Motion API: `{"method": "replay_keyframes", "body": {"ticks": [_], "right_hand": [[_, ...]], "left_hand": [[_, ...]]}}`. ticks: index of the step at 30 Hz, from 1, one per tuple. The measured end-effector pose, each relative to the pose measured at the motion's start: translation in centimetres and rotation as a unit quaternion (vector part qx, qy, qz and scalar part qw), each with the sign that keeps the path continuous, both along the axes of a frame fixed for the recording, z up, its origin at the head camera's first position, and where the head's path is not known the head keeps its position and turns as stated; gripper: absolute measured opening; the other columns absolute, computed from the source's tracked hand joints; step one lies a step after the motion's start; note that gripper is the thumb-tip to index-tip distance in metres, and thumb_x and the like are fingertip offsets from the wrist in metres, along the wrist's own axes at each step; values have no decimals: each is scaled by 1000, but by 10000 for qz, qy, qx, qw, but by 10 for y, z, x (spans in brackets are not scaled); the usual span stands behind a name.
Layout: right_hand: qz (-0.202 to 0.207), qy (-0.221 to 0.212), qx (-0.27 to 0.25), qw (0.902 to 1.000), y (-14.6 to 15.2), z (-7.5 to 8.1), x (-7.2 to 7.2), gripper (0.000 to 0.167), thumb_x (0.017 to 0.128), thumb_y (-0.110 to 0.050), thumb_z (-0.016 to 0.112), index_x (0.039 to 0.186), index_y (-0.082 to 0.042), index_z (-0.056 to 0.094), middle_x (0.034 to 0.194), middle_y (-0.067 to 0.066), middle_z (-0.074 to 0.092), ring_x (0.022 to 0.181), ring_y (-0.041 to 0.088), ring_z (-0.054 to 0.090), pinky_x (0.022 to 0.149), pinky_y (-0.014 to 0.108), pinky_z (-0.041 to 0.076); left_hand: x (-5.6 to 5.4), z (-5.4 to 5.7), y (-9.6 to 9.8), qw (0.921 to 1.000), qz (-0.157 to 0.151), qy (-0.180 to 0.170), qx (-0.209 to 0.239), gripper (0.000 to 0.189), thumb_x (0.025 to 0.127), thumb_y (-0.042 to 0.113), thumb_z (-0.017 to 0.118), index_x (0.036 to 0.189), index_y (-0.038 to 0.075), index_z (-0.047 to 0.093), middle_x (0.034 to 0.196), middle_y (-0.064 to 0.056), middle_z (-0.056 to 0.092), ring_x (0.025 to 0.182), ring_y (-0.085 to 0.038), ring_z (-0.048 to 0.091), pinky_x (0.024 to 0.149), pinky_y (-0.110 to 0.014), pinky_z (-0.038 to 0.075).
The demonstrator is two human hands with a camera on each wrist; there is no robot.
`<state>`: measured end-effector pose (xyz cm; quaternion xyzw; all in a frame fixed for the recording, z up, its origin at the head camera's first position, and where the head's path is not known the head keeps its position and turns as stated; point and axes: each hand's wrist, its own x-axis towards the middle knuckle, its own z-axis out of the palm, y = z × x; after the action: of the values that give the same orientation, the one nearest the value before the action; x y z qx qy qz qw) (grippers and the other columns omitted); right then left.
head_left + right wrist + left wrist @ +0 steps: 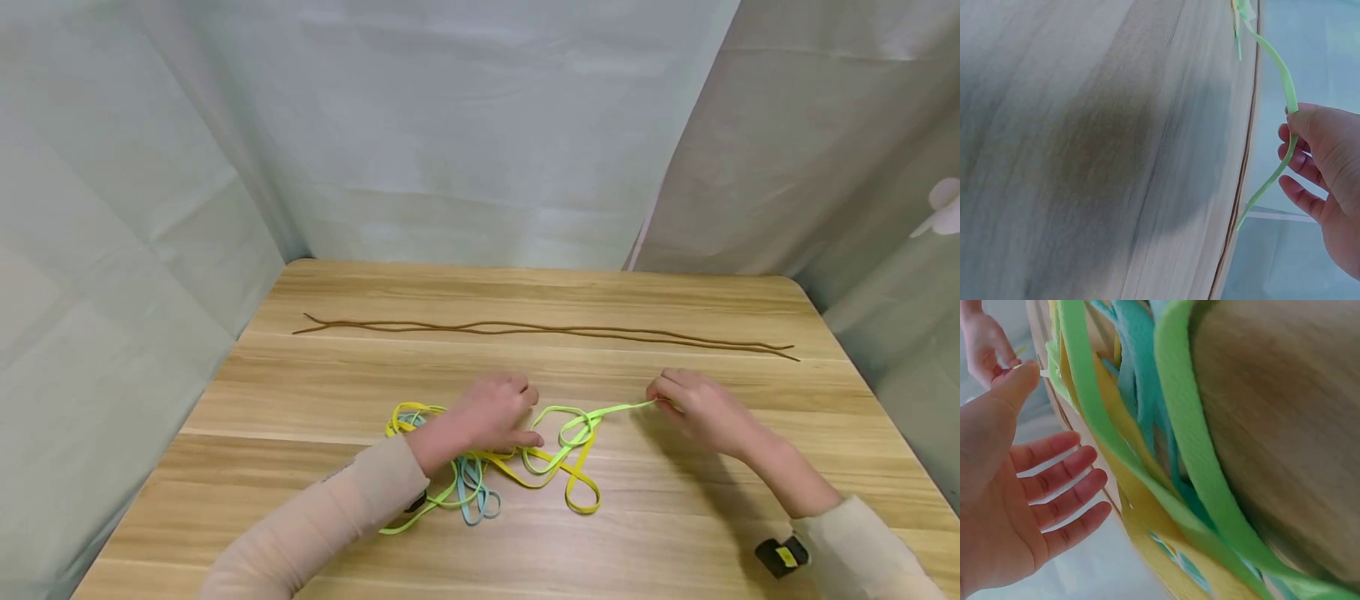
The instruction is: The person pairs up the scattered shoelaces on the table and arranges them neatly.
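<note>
My right hand pinches a flat light-green shoelace between thumb and index finger, to the right of a tangle. In the right wrist view, one end of the green lace hangs down past the fingers. The rest runs back into the tangle. My left hand hovers over the tangle, its fingers spread and loosely straight in the left wrist view, with nothing in its palm. Beneath and around it lie a looped yellow shoelace and a blue-teal one, interlaced with green; the forearm hides part of them.
Two thin brown laces stretch side by side across the far part of the wooden table. Pale cloth sheets hang behind the table and at both sides. A black band with a yellow tag sits at my right wrist.
</note>
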<state>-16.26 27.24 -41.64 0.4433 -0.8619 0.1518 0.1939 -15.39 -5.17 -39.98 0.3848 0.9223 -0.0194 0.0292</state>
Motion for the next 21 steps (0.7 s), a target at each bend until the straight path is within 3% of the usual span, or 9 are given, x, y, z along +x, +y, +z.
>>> {"method": "replay_keyframes", "body": {"ticks": [4,13,17,21], "right_hand": [[-16,48,20,10000,-1,0,-1,32,62,8,75,84,-11,61,80,-4,59,69,11,58,58,30,49],[-79,128,20,9999,-2,0,-1,33,60,7,77,82,-11,60,78,-4,58,68,11,57,57,30,48],[-108,145,23,9998,-2,-1,-2,32,60,8,77,81,-11,60,78,-4,58,68,11,57,57,30,48],[-139,156,-5,9998,0,-2,-3,30,62,7,75,81,-9,60,78,-3,58,67,12,57,57,31,48]], "left_hand": [[0,-2,7,9993,112,-1,-347,58,78,65,54,102,13,61,93,0,57,78,-16,55,65,-30,46],[3,-3,16,9967,114,-139,-792,32,83,49,60,86,17,62,85,3,58,76,-14,55,71,-31,48],[5,-3,18,9970,97,-140,-750,15,85,31,61,82,17,62,78,4,58,67,-12,51,58,-28,45],[7,0,16,9992,83,-179,-341,10,84,20,58,75,17,57,69,5,55,58,-11,45,46,-26,37]]}}
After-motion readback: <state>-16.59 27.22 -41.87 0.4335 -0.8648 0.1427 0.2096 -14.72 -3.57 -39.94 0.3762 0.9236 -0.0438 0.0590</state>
